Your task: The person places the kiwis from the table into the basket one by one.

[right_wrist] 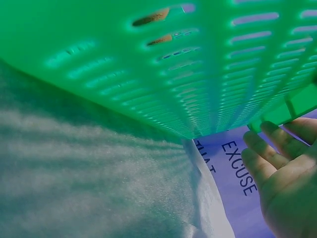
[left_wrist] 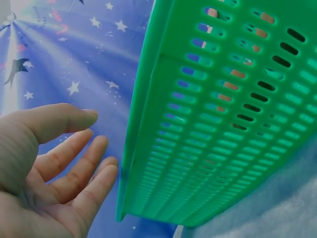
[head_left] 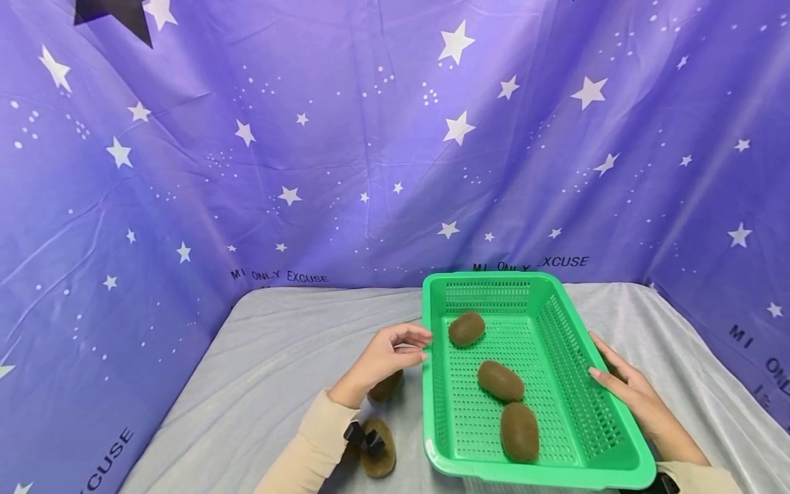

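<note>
A green plastic basket (head_left: 537, 470) with slotted walls holds three brown kiwis, one kiwi (head_left: 466, 329) toward the back, another kiwi (head_left: 500, 381) mid-floor and a third kiwi (head_left: 520, 432) nearer the front. At its right rim, my right hand (head_left: 636, 394) grips with the thumb over the edge; the right wrist view has the fingers under the rim. Beside the left rim is my left hand (head_left: 389, 353), fingers loosely bent. A small gap parts those fingers from the basket in the left wrist view.
Left of the basket, more kiwis lie on the grey cloth (head_left: 259, 370): one kiwi (head_left: 386, 387) partly behind the left wrist, one kiwi (head_left: 379, 449) nearer, another mostly hidden by the sleeve. A purple starry curtain (head_left: 370, 137) encloses the back and sides.
</note>
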`<state>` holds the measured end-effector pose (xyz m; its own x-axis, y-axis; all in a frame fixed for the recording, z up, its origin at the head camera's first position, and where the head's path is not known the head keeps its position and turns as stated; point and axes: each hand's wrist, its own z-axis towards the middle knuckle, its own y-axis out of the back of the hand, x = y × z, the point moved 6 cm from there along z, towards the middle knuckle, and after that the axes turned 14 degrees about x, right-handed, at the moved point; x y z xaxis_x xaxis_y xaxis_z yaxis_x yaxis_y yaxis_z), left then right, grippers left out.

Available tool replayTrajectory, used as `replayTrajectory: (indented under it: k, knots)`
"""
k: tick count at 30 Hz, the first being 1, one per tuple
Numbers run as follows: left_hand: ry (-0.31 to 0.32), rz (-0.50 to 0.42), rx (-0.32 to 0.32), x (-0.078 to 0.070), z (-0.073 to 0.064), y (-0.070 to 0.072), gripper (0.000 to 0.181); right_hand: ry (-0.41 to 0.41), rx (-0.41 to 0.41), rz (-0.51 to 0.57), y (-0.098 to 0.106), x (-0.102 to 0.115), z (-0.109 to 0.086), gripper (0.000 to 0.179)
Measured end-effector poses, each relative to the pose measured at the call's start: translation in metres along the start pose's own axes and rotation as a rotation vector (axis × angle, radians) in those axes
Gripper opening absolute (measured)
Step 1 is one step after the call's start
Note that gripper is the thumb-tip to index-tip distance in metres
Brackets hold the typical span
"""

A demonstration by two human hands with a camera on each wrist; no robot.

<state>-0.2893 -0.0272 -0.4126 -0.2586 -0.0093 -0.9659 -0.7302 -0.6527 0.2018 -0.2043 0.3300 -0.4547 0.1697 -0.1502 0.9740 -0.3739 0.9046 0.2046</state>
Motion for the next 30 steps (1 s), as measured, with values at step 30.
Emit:
replayTrajectory:
  k: [30]
  knots:
    - [0.067, 0.085, -0.031, 0.005, -0.053, 0.036, 0.034, 0.008, -0.001, -0.047, 0.001, 0.000, 0.001, 0.059]
